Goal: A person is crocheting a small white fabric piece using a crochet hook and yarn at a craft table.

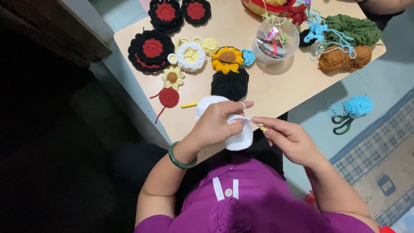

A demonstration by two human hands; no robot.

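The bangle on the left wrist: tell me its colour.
Green, a plain smooth bangle with no pattern, seen best in the head view, just behind the left hand.

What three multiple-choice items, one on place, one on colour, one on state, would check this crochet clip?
1. Where do the green-handled scissors lie?
A on the table
B on the floor
C in the bowl

2. What colour is the round crocheted piece in the left hand?
A white
B black
C red

3. How does the right hand stand?
A flat and free
B pinching a thin crochet hook
C gripping scissors

Answers: B, they lie on the pale floor beside blue yarn; A, it is white; B, fingers close on the hook.
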